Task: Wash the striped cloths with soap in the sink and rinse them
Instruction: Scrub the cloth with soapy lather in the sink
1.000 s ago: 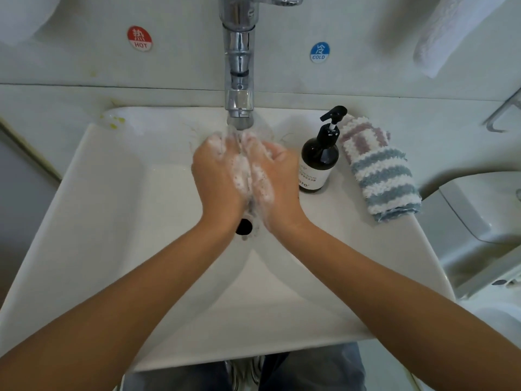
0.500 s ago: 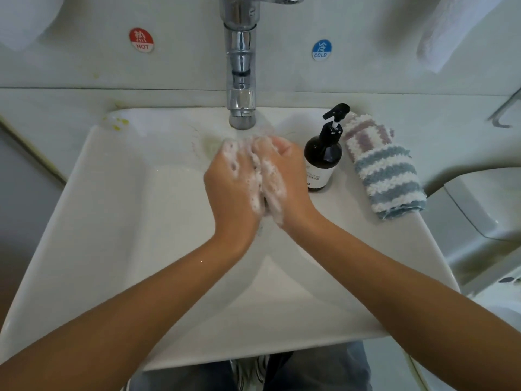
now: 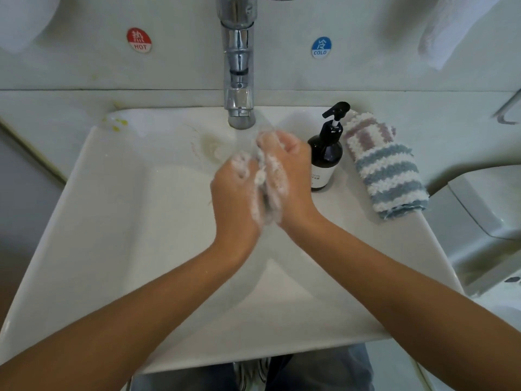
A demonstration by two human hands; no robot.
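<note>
Two bare forearms reach over a white rectangular ceramic sink (image 3: 118, 221), where the left hand (image 3: 235, 193) and the right hand (image 3: 284, 170) meet palm to palm, both coated in white soap lather (image 3: 265, 176). The fingers of both hands are curled inward and press against each other; whether anything lies gripped between them cannot be told through the foam, and no cloth shows there.

At 12 o'clock from the hands stands a chrome tap (image 3: 239, 66), its spout just above the fingertips. At 3 o'clock from the hands, on the sink's flat right ledge, stands a dark brown pump bottle of soap with a black nozzle and a white label (image 3: 325, 156), just beside the right hand. Further toward 3 o'clock lies a folded fluffy cloth striped in blue-grey and white (image 3: 389, 179), resting on a second cloth striped in mauve and white (image 3: 366, 131); both sit on the ledge next to the bottle, apart from the hands and outside the basin.

On the pale wall behind, a round red sticker marked HOT (image 3: 139, 40) sits at 11 o'clock and a round blue sticker marked COLD (image 3: 321, 47) at 1 o'clock. A white towel (image 3: 451, 29) hangs at the upper right. Yellowish specks (image 3: 117, 124) mark the sink's far left corner.
</note>
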